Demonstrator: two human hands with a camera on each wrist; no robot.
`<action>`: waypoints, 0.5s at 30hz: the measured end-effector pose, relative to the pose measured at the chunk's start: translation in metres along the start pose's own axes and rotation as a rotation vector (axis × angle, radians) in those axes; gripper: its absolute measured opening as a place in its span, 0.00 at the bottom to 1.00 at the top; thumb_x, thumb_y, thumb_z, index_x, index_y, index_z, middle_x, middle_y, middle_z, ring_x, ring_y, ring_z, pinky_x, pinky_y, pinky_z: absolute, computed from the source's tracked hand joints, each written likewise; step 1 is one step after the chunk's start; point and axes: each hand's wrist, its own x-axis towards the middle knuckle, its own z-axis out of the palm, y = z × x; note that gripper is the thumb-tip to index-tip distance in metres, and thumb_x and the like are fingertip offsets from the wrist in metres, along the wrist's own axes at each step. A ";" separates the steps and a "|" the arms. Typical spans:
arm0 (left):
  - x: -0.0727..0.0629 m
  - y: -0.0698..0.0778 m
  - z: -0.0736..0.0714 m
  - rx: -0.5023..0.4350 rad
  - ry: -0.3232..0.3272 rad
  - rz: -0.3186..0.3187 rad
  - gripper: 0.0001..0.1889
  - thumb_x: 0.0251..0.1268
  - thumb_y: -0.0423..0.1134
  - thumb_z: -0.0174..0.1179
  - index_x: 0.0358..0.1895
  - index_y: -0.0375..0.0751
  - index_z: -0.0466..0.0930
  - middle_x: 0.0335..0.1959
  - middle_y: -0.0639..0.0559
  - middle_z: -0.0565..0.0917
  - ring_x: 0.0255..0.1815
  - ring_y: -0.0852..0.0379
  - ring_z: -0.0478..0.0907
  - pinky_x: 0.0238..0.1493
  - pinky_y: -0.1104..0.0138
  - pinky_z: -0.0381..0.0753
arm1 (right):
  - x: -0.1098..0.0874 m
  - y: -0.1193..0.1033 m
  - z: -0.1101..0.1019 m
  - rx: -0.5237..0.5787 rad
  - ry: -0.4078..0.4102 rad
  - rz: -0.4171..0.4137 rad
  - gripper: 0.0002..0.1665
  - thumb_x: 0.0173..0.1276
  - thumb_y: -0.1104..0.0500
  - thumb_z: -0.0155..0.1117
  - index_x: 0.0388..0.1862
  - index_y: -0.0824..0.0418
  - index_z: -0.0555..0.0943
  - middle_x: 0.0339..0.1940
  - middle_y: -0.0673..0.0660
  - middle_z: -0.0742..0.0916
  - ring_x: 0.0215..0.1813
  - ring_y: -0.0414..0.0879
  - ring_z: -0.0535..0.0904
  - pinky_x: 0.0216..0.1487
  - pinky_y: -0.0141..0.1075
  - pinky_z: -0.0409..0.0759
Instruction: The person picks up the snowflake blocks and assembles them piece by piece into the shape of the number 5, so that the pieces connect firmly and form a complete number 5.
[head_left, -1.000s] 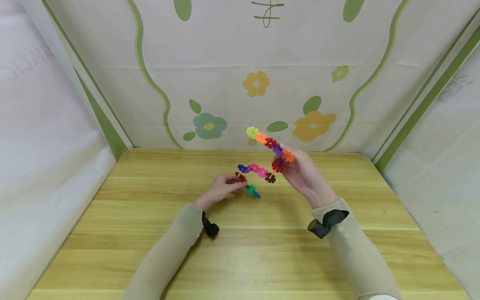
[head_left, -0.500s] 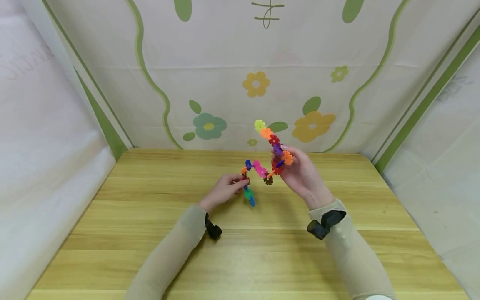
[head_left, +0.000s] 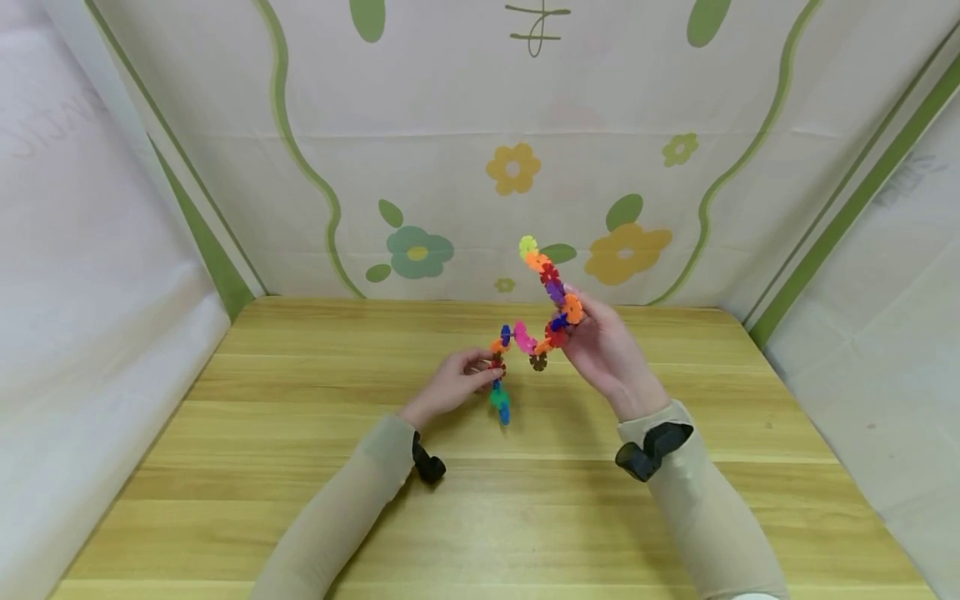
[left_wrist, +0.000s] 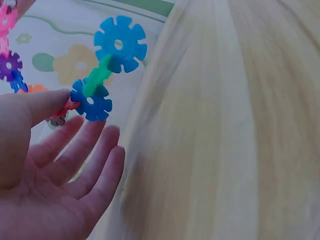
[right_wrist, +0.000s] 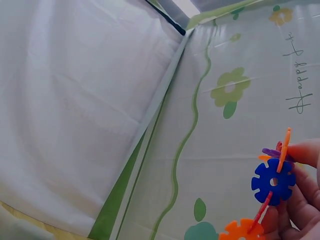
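A bendy chain of toothed plastic snowflake discs [head_left: 524, 337] in many colours hangs above the table, held between both hands. My left hand [head_left: 450, 385] pinches it with thumb and fingers at a red disc [head_left: 498, 368] near the lower end. Below those fingers dangle a green disc [head_left: 499, 399] and a blue end disc [left_wrist: 120, 45]. My right hand [head_left: 609, 358] grips the other stretch near an orange disc [head_left: 573, 309] and a dark blue disc [right_wrist: 273, 181]. From there the chain rises to a yellow-green end disc [head_left: 528, 247]. Some discs are partly hidden by fingers.
A wooden table [head_left: 480, 517] lies under both hands. White fabric walls [head_left: 420, 100] with printed flowers and green lines enclose its back and sides. Each sleeve cuff carries a black wrist camera [head_left: 654, 450].
The yellow-green end has swung right and upward. My left hand has shifted slightly right, and the lower end now hangs straighter down. The right hand has barely moved, keeping its grip.
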 end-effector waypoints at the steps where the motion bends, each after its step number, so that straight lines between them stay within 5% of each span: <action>1: 0.000 0.001 0.000 0.005 0.010 -0.001 0.21 0.74 0.42 0.64 0.64 0.36 0.77 0.51 0.43 0.84 0.48 0.47 0.84 0.50 0.56 0.84 | 0.000 0.000 0.000 -0.005 0.004 -0.002 0.10 0.80 0.56 0.59 0.41 0.58 0.84 0.31 0.49 0.81 0.34 0.43 0.74 0.40 0.32 0.73; 7: -0.004 0.016 -0.002 0.017 0.121 0.097 0.27 0.71 0.41 0.67 0.70 0.40 0.73 0.63 0.45 0.79 0.60 0.42 0.77 0.62 0.56 0.76 | 0.003 0.003 0.004 -0.039 0.017 -0.017 0.07 0.77 0.57 0.63 0.46 0.59 0.85 0.40 0.52 0.86 0.41 0.44 0.79 0.45 0.32 0.77; 15: -0.012 0.073 -0.001 -0.021 0.300 0.442 0.18 0.72 0.45 0.66 0.60 0.46 0.82 0.56 0.56 0.84 0.54 0.57 0.81 0.61 0.56 0.77 | 0.009 0.013 0.006 -0.057 0.045 -0.038 0.03 0.75 0.61 0.65 0.43 0.60 0.83 0.46 0.56 0.86 0.47 0.48 0.81 0.57 0.38 0.79</action>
